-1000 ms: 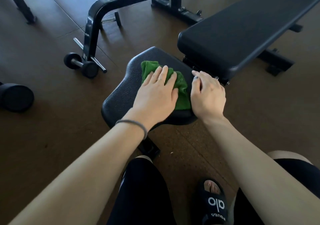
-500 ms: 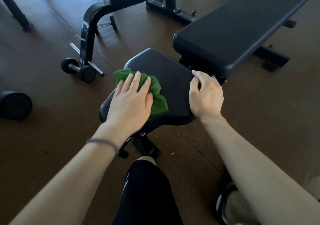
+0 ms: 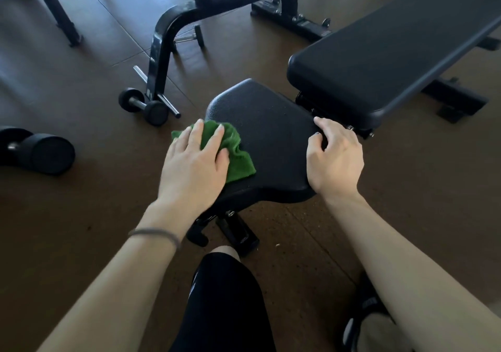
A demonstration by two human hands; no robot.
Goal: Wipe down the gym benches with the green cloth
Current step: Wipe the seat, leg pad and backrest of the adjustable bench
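A crumpled green cloth [image 3: 237, 153] lies on the left edge of the black bench seat pad [image 3: 271, 132]. My left hand [image 3: 196, 164] presses flat on the cloth with straight fingers; part of the cloth hangs past the pad's left side. My right hand [image 3: 334, 157] rests on the seat pad's right edge, fingers curled over it near the gap to the long black backrest pad [image 3: 385, 53], which stretches off to the upper right.
A second bench with a black frame [image 3: 162, 53] stands beyond. A small dumbbell [image 3: 143, 105] lies by its foot, and a large dumbbell [image 3: 40, 149] at far left. The bench's base [image 3: 235, 233] sits in front of my knee on the brown floor.
My left hand has slid the green cloth from the seat pad's right side across to its left edge. My right hand has stayed on the right edge.
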